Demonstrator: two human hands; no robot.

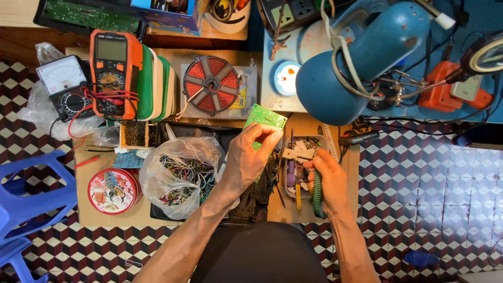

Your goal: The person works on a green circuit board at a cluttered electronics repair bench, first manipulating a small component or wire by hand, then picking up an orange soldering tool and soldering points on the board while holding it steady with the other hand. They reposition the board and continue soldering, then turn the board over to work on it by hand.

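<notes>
Forearms reached up from the bottom of the head view, over a dark lap and a checkered tile floor. The right hand was closed around a green coiled tool handle that hung down from the fist, its long axis near upright in the picture; what tip it carried could not be told. The left hand was higher and a little farther out, pinching the lower edge of a small green circuit board between thumb and fingertips. The board tilted up and away to the right, so it lay above and to the left of the right hand, nearer the left by far (it was in it), the two hands close but apart.

Between and just beyond the hands sat an open tray of hand tools, with pliers and a yellow-handled driver inside. Left of the left wrist lay a clear plastic bag of coloured wires, and beyond that a round red tin.

Farther back stood an orange digital multimeter, an analog meter beside it, a red copper induction coil and, to the right, a blue desk lamp.
</notes>
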